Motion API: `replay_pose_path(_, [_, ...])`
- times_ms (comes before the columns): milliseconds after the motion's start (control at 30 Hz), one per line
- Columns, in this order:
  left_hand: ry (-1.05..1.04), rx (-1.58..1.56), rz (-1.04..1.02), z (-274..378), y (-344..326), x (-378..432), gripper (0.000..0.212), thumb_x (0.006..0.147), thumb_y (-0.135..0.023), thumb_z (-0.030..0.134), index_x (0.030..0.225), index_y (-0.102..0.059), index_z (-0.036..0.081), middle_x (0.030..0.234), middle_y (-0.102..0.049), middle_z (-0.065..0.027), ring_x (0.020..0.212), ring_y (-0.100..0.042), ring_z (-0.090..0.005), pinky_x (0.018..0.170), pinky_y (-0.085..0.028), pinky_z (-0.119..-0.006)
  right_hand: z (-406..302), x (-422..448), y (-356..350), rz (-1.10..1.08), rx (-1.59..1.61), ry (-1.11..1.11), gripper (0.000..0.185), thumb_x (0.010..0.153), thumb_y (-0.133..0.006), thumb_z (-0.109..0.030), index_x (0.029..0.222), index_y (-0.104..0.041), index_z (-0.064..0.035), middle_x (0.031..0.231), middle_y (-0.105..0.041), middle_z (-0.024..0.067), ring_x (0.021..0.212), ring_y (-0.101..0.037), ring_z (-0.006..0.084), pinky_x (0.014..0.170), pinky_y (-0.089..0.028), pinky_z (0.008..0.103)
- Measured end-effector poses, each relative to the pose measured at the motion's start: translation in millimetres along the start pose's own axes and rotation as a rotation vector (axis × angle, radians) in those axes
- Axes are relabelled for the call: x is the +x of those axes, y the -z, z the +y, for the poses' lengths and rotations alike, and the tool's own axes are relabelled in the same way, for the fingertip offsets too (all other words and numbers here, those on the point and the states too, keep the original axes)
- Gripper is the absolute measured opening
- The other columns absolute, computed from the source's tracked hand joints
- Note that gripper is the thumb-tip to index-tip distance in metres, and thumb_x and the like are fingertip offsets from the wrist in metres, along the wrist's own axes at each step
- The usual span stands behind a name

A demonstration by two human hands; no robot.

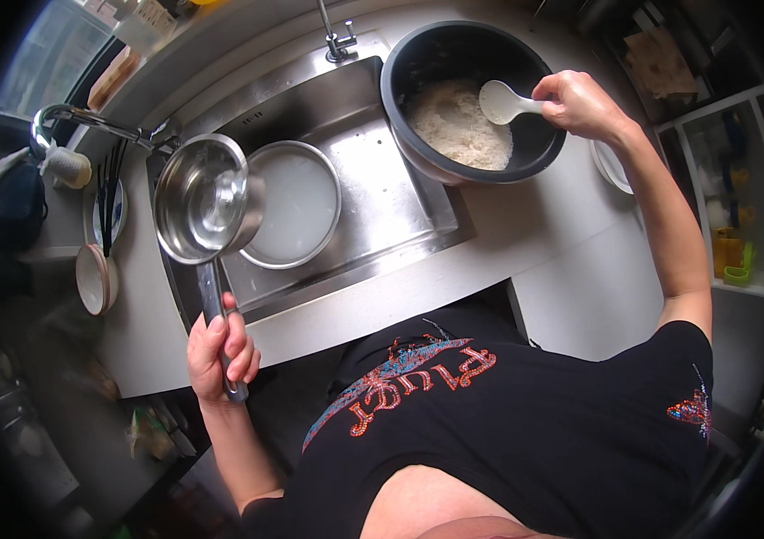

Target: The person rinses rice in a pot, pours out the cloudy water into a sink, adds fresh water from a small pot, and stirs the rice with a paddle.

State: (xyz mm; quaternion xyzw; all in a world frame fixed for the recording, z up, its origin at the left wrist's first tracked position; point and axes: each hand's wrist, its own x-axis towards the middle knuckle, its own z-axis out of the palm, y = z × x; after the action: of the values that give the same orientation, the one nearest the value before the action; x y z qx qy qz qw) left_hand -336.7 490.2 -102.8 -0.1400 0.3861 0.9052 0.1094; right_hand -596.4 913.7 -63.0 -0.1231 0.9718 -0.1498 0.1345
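My left hand (223,354) grips the handle of a stainless steel saucepan (201,199), tilted over the left part of the sink. My right hand (584,108) holds a white rice paddle (503,102) by its handle, inside a dark rice cooker pot (473,174). Wet-looking white rice (459,128) covers part of the pot's bottom. The pot stands at the sink's right edge, partly over the counter. In the sink, a round metal bowl (293,202) holds cloudy white liquid; the saucepan hides part of its left side.
The stainless steel sink (382,168) has a curved faucet (102,121) at its left and a small tap (338,47) behind. Bowls (95,279) and dark chopsticks (110,195) are on the left counter. A white dish (611,165) lies partly behind my right forearm.
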Motion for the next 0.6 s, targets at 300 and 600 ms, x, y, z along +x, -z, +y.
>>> replay_pose_path(300, [0.167,0.222,-0.118,28,-100,67,0.026,0.090,-0.044,0.010,0.112,-0.041,-0.004,0.060,-0.045,-0.0049,0.035,-0.040,-0.0098,0.032,-0.032,-0.023,12,5,3,-0.055,-0.067,0.003,0.025,0.072,-0.051,-0.006,0.090,-0.063,0.0057,0.071,-0.062,0.0159,0.065,-0.061,0.0222,0.063,-0.048,0.0325])
replay_pose_path(600, [0.150,0.554,-0.068,36,-138,102,0.028,0.084,-0.056,0.012,0.105,-0.046,-0.004,0.058,-0.047,-0.0051,0.035,-0.042,-0.0099,0.033,-0.034,-0.023,18,5,5,-0.072,-0.121,0.012,0.024,0.069,-0.051,-0.006,0.087,-0.064,0.0049,0.068,-0.061,0.0167,0.065,-0.061,0.0239,0.062,-0.048,0.0343])
